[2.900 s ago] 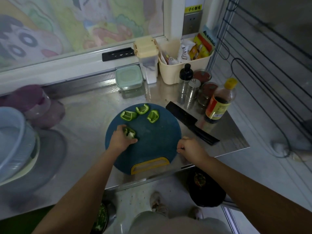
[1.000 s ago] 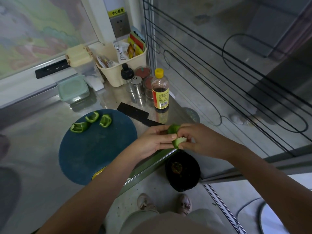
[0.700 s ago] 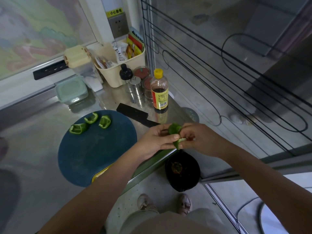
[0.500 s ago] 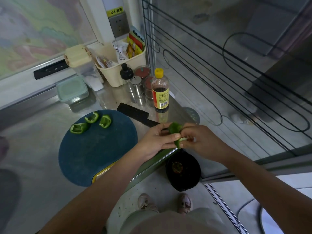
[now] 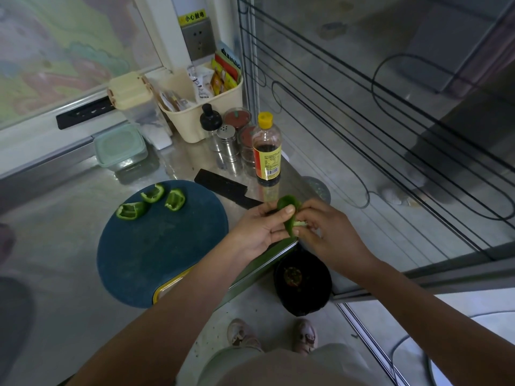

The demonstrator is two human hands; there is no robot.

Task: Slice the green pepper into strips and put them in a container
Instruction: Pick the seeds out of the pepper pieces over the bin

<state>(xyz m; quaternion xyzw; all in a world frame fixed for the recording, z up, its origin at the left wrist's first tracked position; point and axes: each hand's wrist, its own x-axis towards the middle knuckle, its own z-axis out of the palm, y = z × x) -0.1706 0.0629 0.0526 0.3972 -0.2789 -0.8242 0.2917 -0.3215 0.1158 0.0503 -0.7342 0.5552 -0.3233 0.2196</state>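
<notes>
Just right of the cutting board (image 5: 167, 246), your left hand (image 5: 256, 229) pinched the pepper piece (image 5: 288, 203) between curled thumb and fingers, while your right hand (image 5: 331, 232) gripped its pale inner edge with bent fingertips.

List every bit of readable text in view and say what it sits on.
"小心触电": yellow sticker above the wall socket.
Sauce bottle label: barcode and fine print, too small to read.
Packets in the cream basket: lettering blurred, unreadable.
</notes>
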